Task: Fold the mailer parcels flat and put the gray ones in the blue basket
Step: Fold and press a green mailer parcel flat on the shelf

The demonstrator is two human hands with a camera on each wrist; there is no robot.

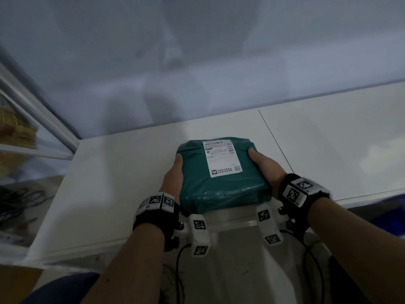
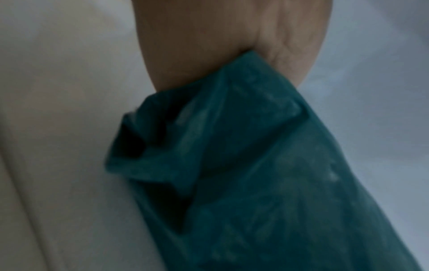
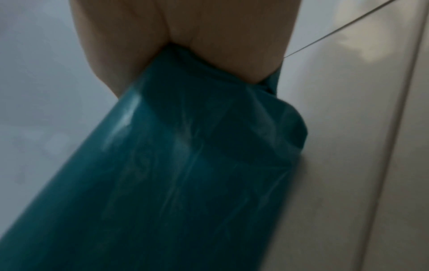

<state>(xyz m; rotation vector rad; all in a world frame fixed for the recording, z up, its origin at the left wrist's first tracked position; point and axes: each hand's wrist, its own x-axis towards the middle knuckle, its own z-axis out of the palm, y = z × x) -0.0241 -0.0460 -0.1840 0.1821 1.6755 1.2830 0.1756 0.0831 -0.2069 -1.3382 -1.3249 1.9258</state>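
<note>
While the left hand (image 1: 174, 174) and the right hand (image 1: 264, 165) clamp the teal mailer parcel (image 1: 221, 178) from either side, thumbs lying on its top face and fingers out of sight beneath, it sits over the near edge of the white table (image 1: 122, 172), its near end overhanging toward the person; whether it rests on the surface or is carried just above cannot be told; the white shipping label (image 1: 223, 157) faces up; the film looks thin, glossy and soft, wrinkling where the left wrist view shows a loose corner bunched under the palm (image 2: 209, 45), so it should prove slippery and light, yet the bulk suggests padded contents that resist pressing; holding it by both side edges, as now, seems the safest purchase; being teal rather than gray, it probably does not belong in the blue basket, a sliver of blue at the right edge (image 1: 394, 205) perhaps being that basket, though that is uncertain.
</note>
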